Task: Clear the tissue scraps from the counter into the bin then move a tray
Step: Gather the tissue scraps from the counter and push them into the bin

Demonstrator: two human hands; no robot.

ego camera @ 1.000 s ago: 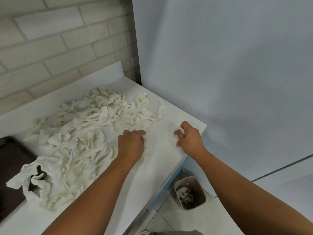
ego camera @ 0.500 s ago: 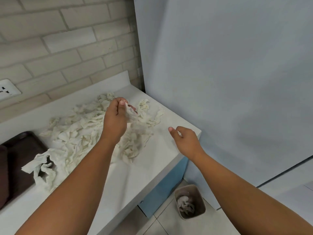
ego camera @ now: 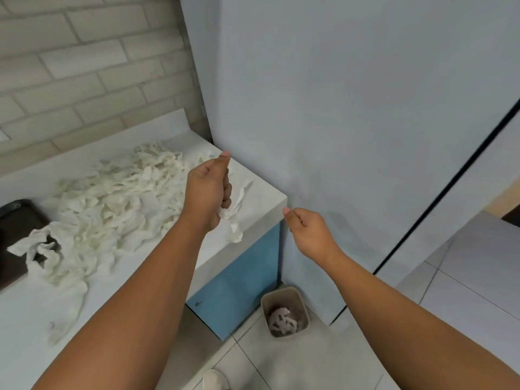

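Observation:
A wide pile of white tissue scraps covers the white counter. My left hand is raised over the counter's right corner and grips a bunch of tissue scraps that dangles below the fist. My right hand hovers just past the counter's corner with fingers curled in, pinching a small scrap that barely shows. A small beige bin stands on the floor below, with scraps inside. The dark tray lies at the counter's left edge, with a scrap draped over its corner.
A pale grey panel rises right behind the counter's right end. The brick wall backs the counter. A blue cabinet front sits under the counter beside the bin. The toe of a shoe shows on the tiled floor.
My left hand gathered scraps from the pile, lifted them and carried them right to the counter's corner. My right hand drew off the counter edge. The view swung right and down toward the bin.

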